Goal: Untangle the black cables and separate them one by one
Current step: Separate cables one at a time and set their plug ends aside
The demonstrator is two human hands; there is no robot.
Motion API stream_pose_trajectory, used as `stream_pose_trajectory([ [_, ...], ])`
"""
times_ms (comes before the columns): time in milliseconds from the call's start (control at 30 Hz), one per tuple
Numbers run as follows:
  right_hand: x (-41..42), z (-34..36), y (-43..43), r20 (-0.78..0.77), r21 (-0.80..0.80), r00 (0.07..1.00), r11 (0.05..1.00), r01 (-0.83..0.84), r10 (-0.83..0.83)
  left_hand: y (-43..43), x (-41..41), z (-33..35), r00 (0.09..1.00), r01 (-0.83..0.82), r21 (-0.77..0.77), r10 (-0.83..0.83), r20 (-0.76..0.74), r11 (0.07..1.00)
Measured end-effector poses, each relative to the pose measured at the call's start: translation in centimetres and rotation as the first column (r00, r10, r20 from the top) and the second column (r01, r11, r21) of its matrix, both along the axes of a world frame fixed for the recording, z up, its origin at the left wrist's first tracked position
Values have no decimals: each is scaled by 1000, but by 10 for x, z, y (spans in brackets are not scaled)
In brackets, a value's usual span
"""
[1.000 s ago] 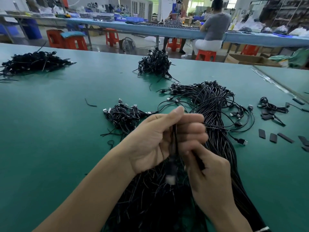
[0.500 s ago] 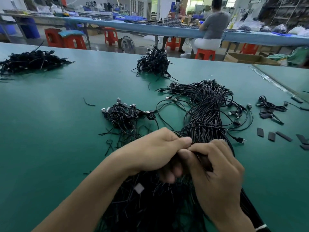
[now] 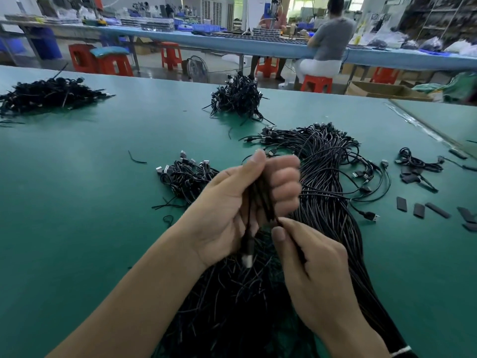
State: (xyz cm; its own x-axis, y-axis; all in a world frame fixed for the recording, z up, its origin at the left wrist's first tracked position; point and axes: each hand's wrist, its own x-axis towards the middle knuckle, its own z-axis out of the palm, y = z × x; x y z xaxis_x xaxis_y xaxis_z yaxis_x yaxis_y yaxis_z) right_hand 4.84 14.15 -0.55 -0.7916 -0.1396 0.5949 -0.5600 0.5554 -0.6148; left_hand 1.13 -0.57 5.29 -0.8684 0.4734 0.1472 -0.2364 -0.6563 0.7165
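A few cables (image 3: 260,200) are passing through the left hand (image 3: 227,215), whose fingers are curling round them above the big bundle (image 3: 325,182) lying on the table (image 3: 77,215). The right hand (image 3: 315,275) is pinching one strand (image 3: 299,250) just below. Smaller piles (image 3: 185,177) are sitting farther out.

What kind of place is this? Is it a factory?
Most likely a factory workshop. Heaps of black cables lie on a long green table, and behind it a person sits on a red stool at another long workbench.
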Motion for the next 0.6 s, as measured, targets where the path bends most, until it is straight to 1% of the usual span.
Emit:
stream_pose_trajectory([
  [33, 1, 1, 0, -19, 14, 1000, 1000, -3, 4, 2, -2, -3, 995, -97, -11, 96, -19, 995],
  [67, 2, 1, 0, -47, 32, 999, 1000, -2, 3, 3, -4, -7, 974, -221, -74, 216, -67, 972],
  [100, 2, 2, 0, -87, 56, 996, 998, 4, 1, 4, -6, -11, 928, -363, -176, 338, -155, 915],
  [133, 3, 3, 0, -130, 80, 992, 997, 14, -3, 4, -7, -15, 853, -511, -291, 436, -285, 809],
  [167, 3, 4, 0, -168, 93, 986, 995, 23, -7, 5, -7, -17, 774, -624, -387, 469, -426, 679],
  [200, 3, 5, 0, -197, 90, 980, 995, 32, -14, 5, -6, -19, 732, -673, -464, 427, -531, 576],
  [233, 2, 6, 1, -218, 77, 976, 996, 44, -26, 5, -5, -18, 748, -653, -542, 335, -574, 530],
  [267, 1, 6, 3, -234, 63, 971, 996, 61, -45, 6, -3, -17, 787, -600, -638, 212, -579, 483],
  [333, 0, 5, 6, -250, 40, 964, 994, 106, -93, 7, 1, -13, 859, -476, -795, 3, -513, 377],
  [367, 0, 5, 7, -255, 22, 960, 992, 125, -115, 7, 3, -11, 898, -387, -838, -49, -437, 384],
  [433, 1, 6, 8, -254, -47, 957, 990, 135, -143, 7, 9, -6, 955, -201, -860, -102, -278, 469],
  [533, 1, 9, 7, -198, -151, 972, 984, 94, -123, 2, 12, -1, 966, -99, -843, -151, -208, 529],
  [600, 0, 11, 7, -127, -224, 991, 975, 16, -46, -1, 12, -1, 962, -60, -818, -186, -201, 572],
])
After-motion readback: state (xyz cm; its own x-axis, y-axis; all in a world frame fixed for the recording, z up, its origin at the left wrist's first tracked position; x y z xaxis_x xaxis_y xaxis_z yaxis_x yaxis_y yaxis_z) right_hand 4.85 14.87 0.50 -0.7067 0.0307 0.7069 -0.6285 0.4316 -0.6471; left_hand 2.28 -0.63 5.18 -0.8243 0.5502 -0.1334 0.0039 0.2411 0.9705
